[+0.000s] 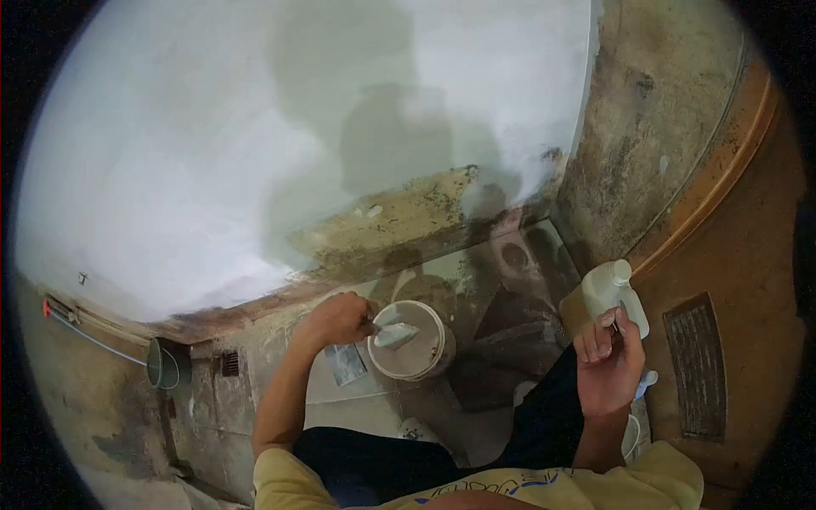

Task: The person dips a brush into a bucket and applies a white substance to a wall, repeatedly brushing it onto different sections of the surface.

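My left hand (340, 319) is closed round the handle of a putty knife, held over a white bucket (448, 348). Pale, wet-looking putty lies on the putty knife's blade (396, 335), which is above the bucket's mouth. Inside the bucket is a greyish-white mix. On the right, my right hand (610, 350) is raised with the palm towards me and the fingers curled in. A thin dark bit shows at its fingertips, too small to name. Behind that hand stands a pale plastic jug (597, 293) with a white cap.
A white-coated wall (170, 170) fills the front, with a bare stained patch (391, 212) low down. A dark bucket (167, 364) stands at the left near a floor grate (229, 364). A flat grey sheet (346, 364) lies beside the white bucket. An orange-brown panel (731, 255) borders the right.
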`<state>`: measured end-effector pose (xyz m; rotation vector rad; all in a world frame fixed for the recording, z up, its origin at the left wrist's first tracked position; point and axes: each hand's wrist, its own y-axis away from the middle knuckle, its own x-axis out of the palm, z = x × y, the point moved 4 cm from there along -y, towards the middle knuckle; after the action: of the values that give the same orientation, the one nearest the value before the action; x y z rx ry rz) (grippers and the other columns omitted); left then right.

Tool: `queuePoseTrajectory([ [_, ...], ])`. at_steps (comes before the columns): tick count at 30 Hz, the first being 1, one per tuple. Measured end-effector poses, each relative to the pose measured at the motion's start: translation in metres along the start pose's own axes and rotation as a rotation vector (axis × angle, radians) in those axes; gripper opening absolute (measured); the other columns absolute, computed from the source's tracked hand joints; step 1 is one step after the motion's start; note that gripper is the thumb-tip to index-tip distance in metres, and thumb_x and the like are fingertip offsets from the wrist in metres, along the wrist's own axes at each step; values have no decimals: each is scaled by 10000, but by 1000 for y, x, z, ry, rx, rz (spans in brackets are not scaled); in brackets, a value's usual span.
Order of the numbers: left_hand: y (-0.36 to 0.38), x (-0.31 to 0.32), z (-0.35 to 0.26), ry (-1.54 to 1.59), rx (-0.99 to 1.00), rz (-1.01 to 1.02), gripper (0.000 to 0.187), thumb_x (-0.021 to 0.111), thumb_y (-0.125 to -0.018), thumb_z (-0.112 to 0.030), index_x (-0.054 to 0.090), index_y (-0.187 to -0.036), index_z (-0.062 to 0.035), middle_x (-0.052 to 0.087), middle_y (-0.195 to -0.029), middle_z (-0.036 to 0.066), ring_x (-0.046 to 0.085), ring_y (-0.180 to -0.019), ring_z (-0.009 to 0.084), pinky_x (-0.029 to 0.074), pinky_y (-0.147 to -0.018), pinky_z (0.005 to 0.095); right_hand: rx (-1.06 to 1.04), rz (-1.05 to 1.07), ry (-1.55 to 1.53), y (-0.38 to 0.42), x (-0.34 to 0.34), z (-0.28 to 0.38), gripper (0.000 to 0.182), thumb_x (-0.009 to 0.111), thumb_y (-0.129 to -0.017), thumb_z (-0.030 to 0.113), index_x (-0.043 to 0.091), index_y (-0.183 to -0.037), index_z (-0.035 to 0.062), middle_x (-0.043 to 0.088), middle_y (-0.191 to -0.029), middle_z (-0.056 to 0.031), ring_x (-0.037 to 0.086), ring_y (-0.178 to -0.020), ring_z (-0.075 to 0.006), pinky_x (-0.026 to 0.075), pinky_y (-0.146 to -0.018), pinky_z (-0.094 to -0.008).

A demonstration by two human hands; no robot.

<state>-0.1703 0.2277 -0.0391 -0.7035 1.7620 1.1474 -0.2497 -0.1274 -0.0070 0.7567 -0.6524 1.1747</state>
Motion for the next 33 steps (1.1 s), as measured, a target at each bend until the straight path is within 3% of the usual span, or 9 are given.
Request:
queuePoseTrajectory([
  [8,-11,41,16,-85,45,-62,255,647,-762,-237,643,-716,13,612,-718,234,596,-711,416,475,-656,473,19,67,-30,0,0,0,222,487,-934,220,567,-804,58,371,-535,15,365,-517,-102,293,-504,-262],
  [13,6,13,13,-75,8,-44,183,641,-766,-175,654,-773,8,623,-762,225,601,-727,400,481,-654,457,4,82,-27,3,-3,2,230,477,-940,226,564,-811,57,375,-541,16,372,-518,-104,299,-509,-262],
  [16,18,-13,7,-1,149,-149,137,648,-768,-116,649,-808,15,628,-785,211,593,-703,386,490,-640,419,5,96,-37,4,-4,3,226,474,-941,225,561,-819,55,375,-542,13,376,-517,-107,302,-504,-267],
  [19,36,-50,-17,129,125,-287,156,625,-806,-113,617,-764,38,615,-725,197,596,-648,358,489,-610,407,9,101,-21,8,0,2,206,464,-943,214,535,-823,63,365,-532,21,364,-508,-93,307,-493,-251],
  [21,41,-57,-13,460,20,-481,104,583,-847,-63,563,-880,32,601,-710,162,584,-574,286,473,-558,370,9,97,2,8,2,-2,189,454,-947,205,510,-824,72,355,-522,31,350,-501,-75,311,-485,-231],
  [24,11,-28,4,703,-10,-367,177,554,-876,-62,452,-1008,0,584,-710,157,570,-549,222,465,-530,347,33,91,-2,8,4,-6,194,454,-946,204,510,-813,74,355,-515,27,354,-493,-80,310,-477,-234],
  [25,-3,-14,5,451,-29,-359,247,544,-888,-87,363,-1042,-20,566,-706,207,575,-559,304,461,-539,393,47,89,-13,8,6,-8,199,456,-945,205,515,-810,73,357,-513,26,357,-491,-82,308,-475,-235],
  [27,-30,8,-5,233,183,-636,226,540,-891,-100,380,-1019,-4,561,-720,239,565,-600,415,440,-567,466,62,85,-19,9,8,-11,203,458,-944,206,520,-806,71,360,-512,24,359,-489,-84,307,-473,-235],
  [33,-98,58,-4,504,-60,-571,236,461,-942,-226,479,-975,7,565,-683,245,560,-690,465,396,-608,529,233,147,-101,16,13,-35,240,475,-924,222,555,-787,43,409,-557,-16,393,-503,-111,339,-503,-265],
])
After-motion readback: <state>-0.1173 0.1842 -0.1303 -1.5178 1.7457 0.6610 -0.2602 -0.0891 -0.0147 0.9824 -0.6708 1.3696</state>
